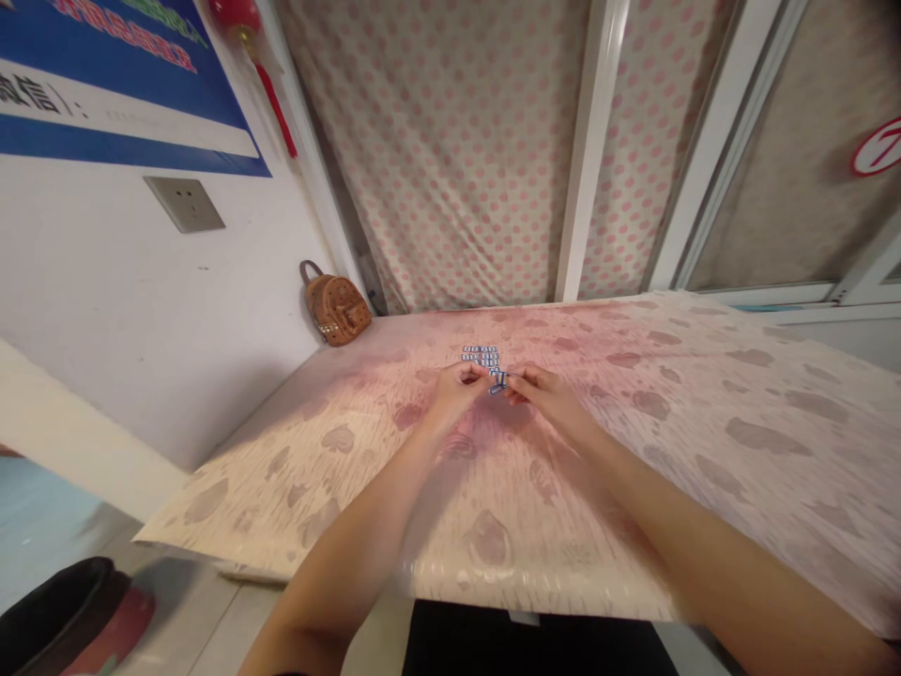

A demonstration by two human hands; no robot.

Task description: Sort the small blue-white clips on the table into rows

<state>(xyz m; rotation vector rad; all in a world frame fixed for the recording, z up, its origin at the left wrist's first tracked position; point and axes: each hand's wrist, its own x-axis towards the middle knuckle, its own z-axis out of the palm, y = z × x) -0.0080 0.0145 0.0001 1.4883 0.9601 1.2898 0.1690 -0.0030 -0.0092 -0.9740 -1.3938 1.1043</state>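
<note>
I had the left hand and right hand stretched forward, angled inward, nearly meeting over the tabletop; fingers of both pinched small blue-and-white pieces.

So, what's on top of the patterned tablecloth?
Small blue-edged pieces in rows, and a brown mini backpack at the far left. Whatever lies beneath the hands is covered.

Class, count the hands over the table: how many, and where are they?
2: the left hand and the right hand, on opposite sides of a small blue-and-white cluster.
</note>
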